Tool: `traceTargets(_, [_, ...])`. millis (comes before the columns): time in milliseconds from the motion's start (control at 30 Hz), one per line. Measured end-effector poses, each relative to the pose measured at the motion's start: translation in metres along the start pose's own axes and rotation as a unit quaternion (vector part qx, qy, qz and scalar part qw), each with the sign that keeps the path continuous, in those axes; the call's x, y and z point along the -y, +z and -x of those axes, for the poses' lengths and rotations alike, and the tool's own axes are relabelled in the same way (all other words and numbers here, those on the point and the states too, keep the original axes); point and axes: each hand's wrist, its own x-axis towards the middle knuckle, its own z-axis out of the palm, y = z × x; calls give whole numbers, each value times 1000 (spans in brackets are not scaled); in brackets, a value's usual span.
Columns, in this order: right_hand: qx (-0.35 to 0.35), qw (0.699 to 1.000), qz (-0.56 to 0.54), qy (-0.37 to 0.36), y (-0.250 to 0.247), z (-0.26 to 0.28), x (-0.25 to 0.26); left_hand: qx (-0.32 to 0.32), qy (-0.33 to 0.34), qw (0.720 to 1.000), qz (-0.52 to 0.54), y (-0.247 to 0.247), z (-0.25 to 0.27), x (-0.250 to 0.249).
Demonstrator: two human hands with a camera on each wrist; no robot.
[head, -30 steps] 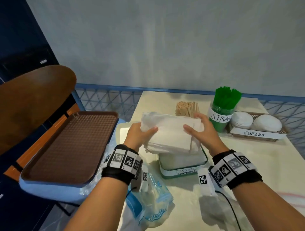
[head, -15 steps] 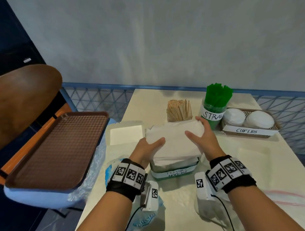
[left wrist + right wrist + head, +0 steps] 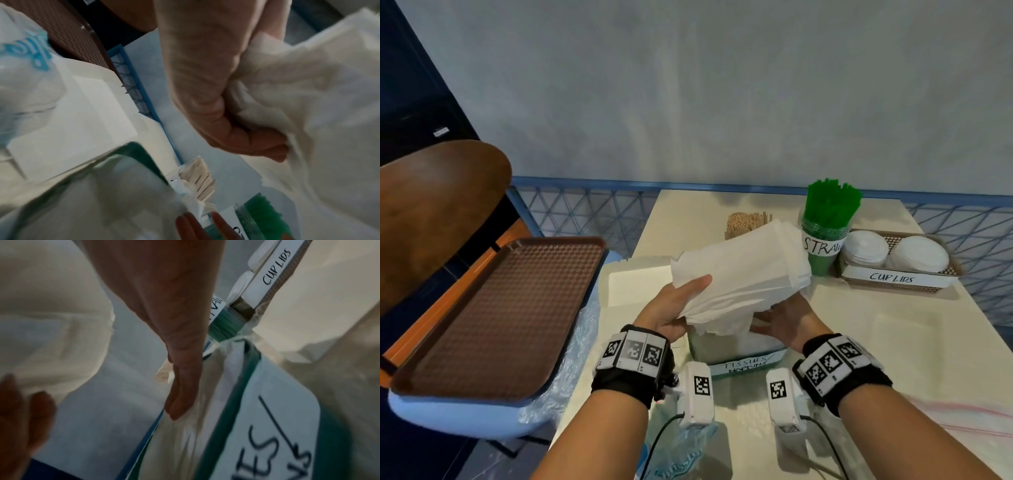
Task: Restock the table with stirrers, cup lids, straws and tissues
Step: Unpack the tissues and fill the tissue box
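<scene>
My left hand [image 3: 671, 311] grips a thick stack of white tissues [image 3: 743, 270] by its near left edge, raised and tilted over the green box labelled TISSUES/NAPKINS [image 3: 743, 366]. In the left wrist view, the left hand [image 3: 236, 129] has its fingers curled into the tissue stack [image 3: 329, 113]. My right hand [image 3: 784, 322] lies under the raised stack. In the right wrist view, the right hand [image 3: 179, 386] has straight fingers pressing the tissues inside the box [image 3: 267, 426] along its wall. Wooden stirrers [image 3: 743, 222], green straws [image 3: 828, 212] and the cup lids tray [image 3: 900, 277] stand behind.
A brown serving tray [image 3: 493, 315] rests on a pale blue seat to the left, with a wooden chair back [image 3: 431, 212] behind it. A flat white box lid [image 3: 637, 284] lies left of the tissue box. A clear blue-printed plastic wrapper [image 3: 681, 455] lies at the table's near edge.
The stack lay flat on the box between both hands. Now my left hand has lifted and tilted it, and my right hand has slid beneath it onto the tissues in the box.
</scene>
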Motion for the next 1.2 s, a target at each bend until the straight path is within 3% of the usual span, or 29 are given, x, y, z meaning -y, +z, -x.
traceTargets(167, [9, 996, 58, 65, -1, 3, -8, 45, -24, 996, 72, 1, 4, 6])
traceTargets(267, [64, 987, 55, 134, -1, 7, -8, 75, -21, 990, 120, 10, 4, -1])
traceTargets(333, [95, 985, 22, 141, 3, 10, -6, 80, -21, 988, 131, 13, 2, -6])
traceTargets(400, [82, 990, -37, 111, 7, 13, -3, 66, -17, 992, 102, 11, 0, -8])
traceTargets(500, [58, 996, -56, 40, 9, 18, 7, -9, 6, 1000, 5, -2, -4, 0])
traceTargets(567, [47, 997, -41, 34, 4, 19, 13, -52, 4, 998, -42, -14, -8, 9])
traceTargets(733, [30, 999, 12, 40, -11, 20, 18, -88, -10, 987, -131, -22, -14, 30])
traceTargets(867, [-11, 988, 149, 36, -10, 24, 20, -94, 38, 956, -277, -28, -19, 48])
traceTargets(1000, [-69, 945, 320, -17, -14, 18, 11, -153, 92, 907, -381, -19, -15, 50])
traceTargets(1133, [-107, 889, 441, -66, -19, 13, 6, -135, 134, 848, -495, -10, -16, 56])
traceTargets(1200, [-91, 880, 460, -75, -18, 13, 5, -137, 116, 847, -500, -10, -16, 55])
